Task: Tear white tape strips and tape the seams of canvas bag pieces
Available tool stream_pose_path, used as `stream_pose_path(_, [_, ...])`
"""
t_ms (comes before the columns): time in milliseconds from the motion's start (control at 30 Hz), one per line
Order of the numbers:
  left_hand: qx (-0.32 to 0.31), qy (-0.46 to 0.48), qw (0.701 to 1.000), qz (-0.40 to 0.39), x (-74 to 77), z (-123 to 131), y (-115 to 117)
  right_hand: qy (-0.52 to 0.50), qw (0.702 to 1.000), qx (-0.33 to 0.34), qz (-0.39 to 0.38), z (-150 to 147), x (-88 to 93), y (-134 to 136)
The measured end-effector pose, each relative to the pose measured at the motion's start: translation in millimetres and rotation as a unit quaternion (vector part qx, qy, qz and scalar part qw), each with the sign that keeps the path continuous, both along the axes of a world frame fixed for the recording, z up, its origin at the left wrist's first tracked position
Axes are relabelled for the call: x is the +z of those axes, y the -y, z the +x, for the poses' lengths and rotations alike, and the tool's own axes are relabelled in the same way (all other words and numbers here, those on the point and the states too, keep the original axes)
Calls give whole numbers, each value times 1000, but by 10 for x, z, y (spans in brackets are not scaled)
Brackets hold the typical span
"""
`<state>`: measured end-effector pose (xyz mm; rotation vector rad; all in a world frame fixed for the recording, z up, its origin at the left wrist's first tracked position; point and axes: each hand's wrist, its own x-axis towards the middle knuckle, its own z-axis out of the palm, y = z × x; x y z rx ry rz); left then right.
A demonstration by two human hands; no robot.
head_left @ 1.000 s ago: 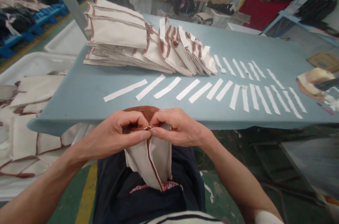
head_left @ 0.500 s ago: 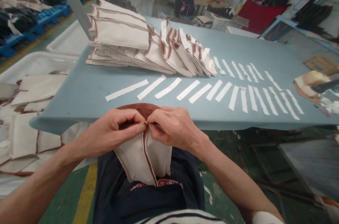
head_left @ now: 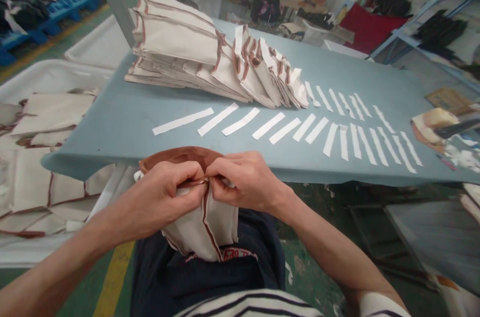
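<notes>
A cream fabric pouch (head_left: pixel 191 222) with brown edging and a brown inside rests against my lap, its rim held up near the table's front edge. My left hand (head_left: pixel 170 192) pinches the rim at the seam, thumb and forefinger together. Right beside it, my right hand (head_left: pixel 243 179) pinches the same rim from the other side, the fingertips of both hands almost touching. What lies exactly between the fingertips is too small to make out. The brown seam (head_left: pixel 207 217) runs down from there.
On the blue-covered table (head_left: pixel 123 132), white strips (head_left: pixel 240 122) lie in two rows behind the pouch. A pile of cream pouches (head_left: pixel 180 32) stands at the back left. White bins (head_left: pixel 101 202) with more pouches are at my left; a tape dispenser (head_left: pixel 438 119) sits far right.
The pouch's rim has opened wider to the left, showing more of the brown inside. Both hands keep pinching at the seam, and the left has shifted slightly. The view has turned a little.
</notes>
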<state>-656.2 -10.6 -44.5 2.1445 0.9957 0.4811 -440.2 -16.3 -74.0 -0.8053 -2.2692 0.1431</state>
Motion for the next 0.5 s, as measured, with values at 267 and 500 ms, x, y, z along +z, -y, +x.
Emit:
stream_pose_path(267, [-59,75,994,-59,-11,-48,-36,-91,956,91,-263,31,201,-50])
stream_pose_path(500, [-8,5,997,77,70,-39,-53,2,978,21,-208,55,242,-25])
